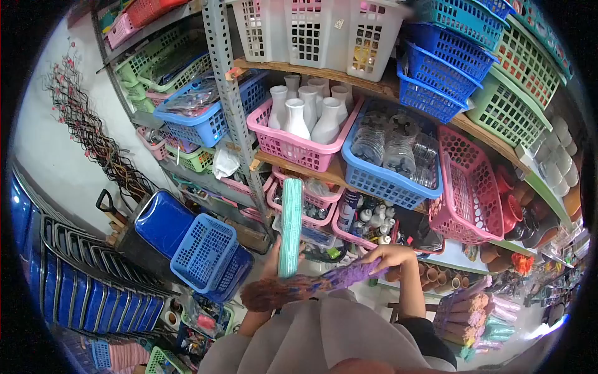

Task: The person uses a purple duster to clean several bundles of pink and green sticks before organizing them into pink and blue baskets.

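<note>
nearest the camera is the person's grey cloth shirt (324, 340), and just beyond it a long, fluffy purple bundle (333, 279) with a brown end lies slantwise across the body. its long axis runs from the near left, where the brown end sits over the left forearm, up to the far right, where the right hand (389, 255) is clamped around its other end, fingers folded over the top. so the bundle stretches away from the right hand toward the left one, and the right hand alone carries it.

the left hand (272, 252) is a little further left and mostly hidden behind a tall, flat teal pack (290, 227) of what looks like stacked soft sheets. it seems to be closed on the pack's lower part, though the fingers are hard to make out. the teal pack stands upright, its long axis vertical, rising straight above the left hand. its lower end comes down just above the middle of the purple bundle, so the two nearly cross.

to the near left sit nested blue plastic lattice baskets (205, 252). further off, on the wooden shelf, a pink plastic basket (293, 153) holds white ceramic vases (298, 118), and right of it stands a blue plastic basket (389, 184) of clear plastic pieces.
</note>
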Demonstrator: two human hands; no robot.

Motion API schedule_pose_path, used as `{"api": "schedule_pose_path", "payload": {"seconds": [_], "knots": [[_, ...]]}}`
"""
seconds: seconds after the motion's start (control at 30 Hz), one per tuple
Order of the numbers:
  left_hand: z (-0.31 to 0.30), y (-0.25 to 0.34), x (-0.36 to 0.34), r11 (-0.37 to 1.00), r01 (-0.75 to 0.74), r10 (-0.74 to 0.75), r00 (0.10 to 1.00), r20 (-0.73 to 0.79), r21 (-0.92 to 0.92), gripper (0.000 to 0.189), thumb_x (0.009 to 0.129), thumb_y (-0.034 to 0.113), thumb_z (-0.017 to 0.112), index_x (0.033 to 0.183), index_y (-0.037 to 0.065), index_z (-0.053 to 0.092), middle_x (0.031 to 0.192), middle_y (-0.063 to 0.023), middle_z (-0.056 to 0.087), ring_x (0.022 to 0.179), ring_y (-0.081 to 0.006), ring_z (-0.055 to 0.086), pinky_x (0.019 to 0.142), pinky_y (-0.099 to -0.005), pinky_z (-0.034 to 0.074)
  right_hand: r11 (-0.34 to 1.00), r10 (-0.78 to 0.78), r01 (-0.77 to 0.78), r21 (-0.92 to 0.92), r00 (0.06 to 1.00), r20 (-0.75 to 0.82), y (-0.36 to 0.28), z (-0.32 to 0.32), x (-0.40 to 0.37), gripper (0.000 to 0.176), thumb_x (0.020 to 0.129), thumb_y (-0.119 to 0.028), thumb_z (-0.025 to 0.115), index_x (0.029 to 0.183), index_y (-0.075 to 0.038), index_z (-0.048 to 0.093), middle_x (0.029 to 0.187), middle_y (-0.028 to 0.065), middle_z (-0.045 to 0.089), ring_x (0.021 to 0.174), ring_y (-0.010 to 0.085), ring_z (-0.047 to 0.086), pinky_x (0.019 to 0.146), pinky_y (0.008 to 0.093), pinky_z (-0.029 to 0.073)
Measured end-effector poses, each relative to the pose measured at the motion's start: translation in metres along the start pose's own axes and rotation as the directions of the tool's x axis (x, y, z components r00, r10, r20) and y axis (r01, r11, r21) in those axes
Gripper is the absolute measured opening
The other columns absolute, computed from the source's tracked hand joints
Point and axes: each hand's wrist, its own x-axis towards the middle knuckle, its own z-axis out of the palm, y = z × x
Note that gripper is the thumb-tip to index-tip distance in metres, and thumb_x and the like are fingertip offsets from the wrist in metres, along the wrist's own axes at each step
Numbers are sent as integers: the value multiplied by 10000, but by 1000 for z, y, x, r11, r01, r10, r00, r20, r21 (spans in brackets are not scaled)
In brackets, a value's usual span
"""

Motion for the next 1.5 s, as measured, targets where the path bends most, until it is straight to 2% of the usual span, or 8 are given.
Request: {"api": "schedule_pose_path", "payload": {"seconds": [0.27, 0.3, 0.43, 0.97, 1.03, 1.07, 1.17, 1.5], "knots": [[33, 6, -18, 985, -117, 124, 991, -49, 125, 474, 925, 348, 427, 1266, 20, 400, 1200, -133, 502, 912, -236, 547, 703, -377, 505, 973, 175, -121, 198, 942, -285, -11, -3, -3, 271, 748, -91, 687, 993, 12, 639, 885, 29, 647, 800, 87, 551, 755, 244, 440], [37, 15, -6, 735, -580, 260, 719, 644, 351, 429, 950, 310, 361, 1268, 26, 397, 1202, -142, 504, 892, -238, 554, 735, -400, 515, 989, 133, -128, 73, 989, -65, -9, -8, -4, 286, 746, -92, 688, 1004, 18, 633, 919, 52, 652, 824, 101, 560, 780, 254, 439], [63, 18, -25, 999, -44, 46, 995, -93, 23, 486, 951, 423, 303, 1251, 56, 409, 1209, -137, 500, 852, -214, 547, 656, -340, 509, 998, 28, -19, 56, 989, -147, -13, -1, 3, 369, 730, -104, 720, 1075, -20, 621, 1003, 66, 650, 866, 107, 558, 820, 254, 438], [29, 6, -12, 978, -139, 146, 989, -30, 156, 470, 889, 313, 529, 1226, 8, 407, 1027, -138, 550, 831, -218, 553, 710, -337, 486, 954, 211, -81, 288, 865, -456, 7, 1, 7, 263, 746, -105, 701, 988, -13, 650, 867, 33, 653, 776, 82, 556, 735, 237, 448], [45, 16, -7, 871, -394, 231, 857, 460, 295, 515, 893, 380, 500, 1235, 7, 404, 1053, -148, 561, 826, -219, 567, 696, -335, 490, 990, 136, -138, -8, 985, -108, 0, -5, 3, 279, 748, -108, 701, 1006, -15, 643, 896, 43, 653, 811, 88, 560, 765, 257, 454], [74, 17, -23, 952, -159, 181, 981, -64, 260, 573, 893, 469, 450, 1248, 22, 400, 1045, -142, 569, 809, -217, 568, 681, -327, 489, 1000, -31, 31, 3, 998, -57, 0, 2, 4, 290, 747, -112, 705, 1017, -28, 640, 916, 50, 653, 835, 96, 564, 789, 274, 457], [6, 11, -7, 939, 297, -197, 879, 434, -175, 602, 900, 516, 382, 1255, 30, 398, 1126, -122, 516, 848, -195, 511, 659, -300, 466, 998, -36, 42, 41, 991, -128, -3, 0, 5, 315, 748, -107, 703, 1047, -38, 632, 939, 52, 655, 835, 107, 575, 804, 264, 457], [-102, -40, -49, 997, 12, -7, 998, -62, 82, 497, 923, 452, 384, 1137, 15, 484, 1001, -125, 550, 909, -244, 553, 755, -347, 468, 998, 12, -9, 59, 998, -59, 4, 1, 2, 290, 718, -100, 724, 982, -11, 644, 964, 86, 659, 874, 122, 575, 819, 262, 454]]}}
